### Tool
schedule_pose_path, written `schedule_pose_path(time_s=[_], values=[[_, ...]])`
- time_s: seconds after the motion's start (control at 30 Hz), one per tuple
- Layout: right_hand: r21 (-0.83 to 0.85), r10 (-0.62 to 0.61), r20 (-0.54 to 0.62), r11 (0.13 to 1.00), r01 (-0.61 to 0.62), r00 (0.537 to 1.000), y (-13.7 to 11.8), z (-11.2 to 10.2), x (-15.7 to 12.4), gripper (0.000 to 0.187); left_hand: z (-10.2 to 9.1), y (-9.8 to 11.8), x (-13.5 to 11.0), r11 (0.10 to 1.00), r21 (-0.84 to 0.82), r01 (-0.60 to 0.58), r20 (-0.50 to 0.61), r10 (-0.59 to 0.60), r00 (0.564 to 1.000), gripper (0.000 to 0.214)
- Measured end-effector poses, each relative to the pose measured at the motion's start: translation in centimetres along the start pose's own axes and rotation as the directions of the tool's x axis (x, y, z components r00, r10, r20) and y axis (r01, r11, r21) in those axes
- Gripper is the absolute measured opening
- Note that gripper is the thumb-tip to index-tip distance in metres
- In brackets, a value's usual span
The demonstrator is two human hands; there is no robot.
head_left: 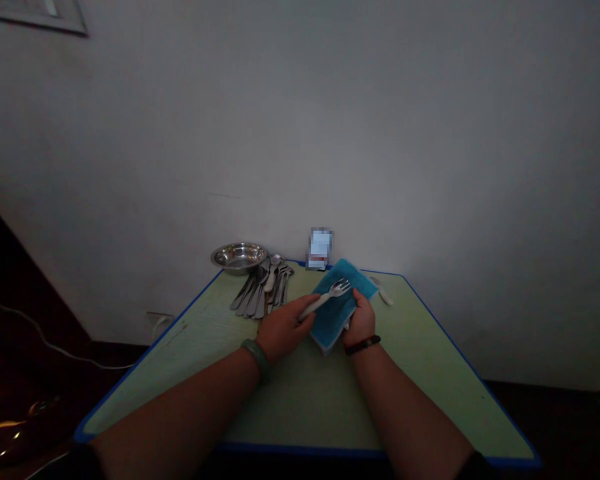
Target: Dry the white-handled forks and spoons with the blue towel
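Note:
My left hand (284, 328) grips the handle of a white-handled fork (325, 298), whose metal tines lie over a blue terry cloth (336, 315). My right hand (360, 321) is shut on the folded cloth from the near side, and its fingers are close to the fork's tines. To the left of my left hand lies a loose pile of metal spoons and forks (263, 291). Several of their handles point toward me.
A shallow steel bowl (239, 258) stands at the table's back edge, and a pixelated card (320, 248) leans on the wall. The green table (300, 407) has a blue rim. A small white item (383, 293) lies right of the cloth, and a white cable (55, 347) runs along the floor at left.

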State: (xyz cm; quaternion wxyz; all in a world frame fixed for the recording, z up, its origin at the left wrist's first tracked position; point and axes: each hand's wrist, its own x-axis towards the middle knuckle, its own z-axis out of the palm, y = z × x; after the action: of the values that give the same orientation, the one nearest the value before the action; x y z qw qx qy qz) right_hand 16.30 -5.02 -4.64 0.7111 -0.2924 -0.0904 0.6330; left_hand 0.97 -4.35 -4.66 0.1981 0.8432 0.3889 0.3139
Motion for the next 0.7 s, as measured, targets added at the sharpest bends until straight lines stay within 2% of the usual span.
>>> schedule_pose_path(time_s=[0.17, 0.33, 0.47, 0.7], values=[[-0.015, -0.011, 0.006, 1.000, 0.011, 1.000, 0.1, 0.0, 0.2, 0.025, -0.1, 0.6, -0.1, 0.994, 0.099, 0.036, 0.040, -0.040, 0.998, 0.041], [-0.015, -0.023, -0.001, 1.000, 0.023, 1.000, 0.1, 0.1, 0.0, 0.026, -0.3, 1.2, -0.2, 0.963, 0.199, 0.183, 0.058, -0.198, 0.979, 0.037], [-0.014, -0.023, -0.007, 1.000, 0.023, 1.000, -0.1, 0.1, 0.0, 0.027, -0.2, 1.0, -0.2, 0.964, 0.182, 0.194, 0.058, -0.207, 0.977, 0.034], [0.010, -0.105, -0.085, 0.994, 0.106, 0.991, -0.1, 0.1, 0.1, 0.022, 0.0, 0.1, 0.0, 0.972, 0.091, 0.217, 0.055, -0.222, 0.973, 0.034]])
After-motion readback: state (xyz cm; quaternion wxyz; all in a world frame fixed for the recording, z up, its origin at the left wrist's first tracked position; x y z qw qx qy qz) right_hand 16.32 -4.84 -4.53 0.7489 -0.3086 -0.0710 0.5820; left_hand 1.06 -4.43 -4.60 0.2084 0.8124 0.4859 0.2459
